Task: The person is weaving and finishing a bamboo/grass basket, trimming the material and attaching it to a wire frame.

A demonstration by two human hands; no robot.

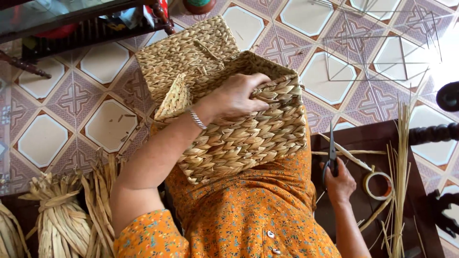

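Woven basket on your lap, scissors at your side.
Your left hand (236, 98) grips the rim of the woven basket (239, 119) on your lap, hiding its opening; your right hand (340, 184) closes around black scissors (331, 155), handles hidden, beside a tape roll (377, 185).

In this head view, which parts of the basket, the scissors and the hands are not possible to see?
- Woven basket: its inside and underside are turned away; the left hand covers part of the rim.
- Scissors: handles hidden inside the right hand.
- Tape roll: partly behind straw stalks.
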